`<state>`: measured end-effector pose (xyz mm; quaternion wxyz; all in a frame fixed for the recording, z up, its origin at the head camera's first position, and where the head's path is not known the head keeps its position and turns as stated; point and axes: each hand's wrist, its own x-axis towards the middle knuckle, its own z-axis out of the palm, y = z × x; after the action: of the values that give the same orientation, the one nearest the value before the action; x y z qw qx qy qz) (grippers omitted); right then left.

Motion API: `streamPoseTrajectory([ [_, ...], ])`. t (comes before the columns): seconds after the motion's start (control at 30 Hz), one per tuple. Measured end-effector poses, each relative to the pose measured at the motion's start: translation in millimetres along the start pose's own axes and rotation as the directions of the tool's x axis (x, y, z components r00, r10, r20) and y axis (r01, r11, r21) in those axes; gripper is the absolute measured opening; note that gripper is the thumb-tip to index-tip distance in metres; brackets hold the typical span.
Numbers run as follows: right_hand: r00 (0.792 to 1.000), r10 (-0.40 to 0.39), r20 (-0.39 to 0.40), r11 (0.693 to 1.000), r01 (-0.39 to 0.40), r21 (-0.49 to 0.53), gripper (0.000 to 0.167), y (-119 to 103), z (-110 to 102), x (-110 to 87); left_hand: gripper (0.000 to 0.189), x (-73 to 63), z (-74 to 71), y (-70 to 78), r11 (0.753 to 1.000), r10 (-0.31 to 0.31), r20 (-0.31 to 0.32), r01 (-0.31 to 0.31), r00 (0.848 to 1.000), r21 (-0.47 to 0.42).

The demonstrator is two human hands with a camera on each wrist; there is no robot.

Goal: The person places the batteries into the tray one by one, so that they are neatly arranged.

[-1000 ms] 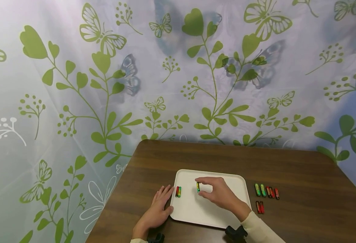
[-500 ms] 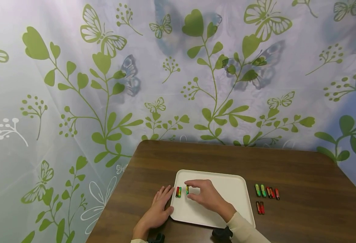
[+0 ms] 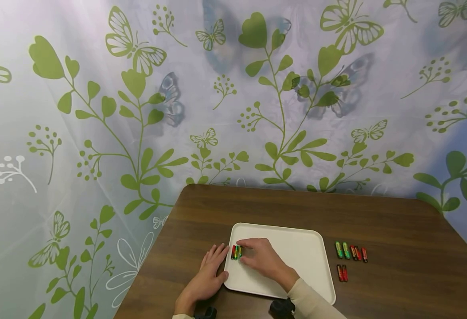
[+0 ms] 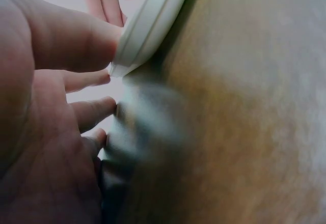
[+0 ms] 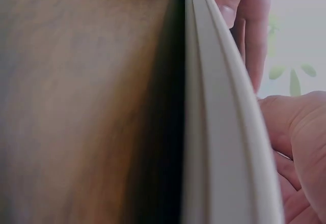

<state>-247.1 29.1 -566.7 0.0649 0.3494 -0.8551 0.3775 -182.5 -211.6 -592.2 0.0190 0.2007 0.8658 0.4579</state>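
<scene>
My right hand (image 3: 264,261) pinches a yellow-green battery (image 3: 240,251) between thumb and index finger, at the left end of the white tray (image 3: 287,266). Directly left of it lie a green battery (image 3: 237,253) and a red battery (image 3: 233,252), side by side on the tray. Whether the pinched battery touches the green one is too small to tell. With fingers extended, my left hand (image 3: 208,278) rests at the tray's left edge, its thumb against the rim. The tray's rim (image 4: 145,28) shows close to that thumb in the left wrist view; the right wrist view hides the batteries behind the tray's side (image 5: 224,117).
On the brown wooden table (image 3: 401,230), right of the tray, lie two green batteries (image 3: 342,250) and several red-and-black batteries (image 3: 358,253). A pair of red-and-black batteries (image 3: 342,273) lies nearer. A curtain (image 3: 233,88) with leaves and butterflies hangs behind the table.
My right hand has carried the yellow-green battery leftward over the tray, up beside the pair at the left end. The left hand has stayed at the tray's edge.
</scene>
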Motion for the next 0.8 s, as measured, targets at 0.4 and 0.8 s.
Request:
streamPoseTrajectory([
  [0.4, 0.998, 0.059, 0.027, 0.993, -0.056, -0.103, 0.043, -4.4, 4.6, 5.0, 0.072, 1.8, -0.6, 0.7, 0.999, -0.049, 0.013, 0.049, 0.999, 0.021],
  [0.8, 0.998, 0.052, 0.023, 0.99, -0.048, -0.134, 0.045, -1.6, -3.5, -0.2, 0.072, 2.0, 2.0, -6.5, 0.999, -0.023, -0.002, 0.023, 1.0, 0.036],
])
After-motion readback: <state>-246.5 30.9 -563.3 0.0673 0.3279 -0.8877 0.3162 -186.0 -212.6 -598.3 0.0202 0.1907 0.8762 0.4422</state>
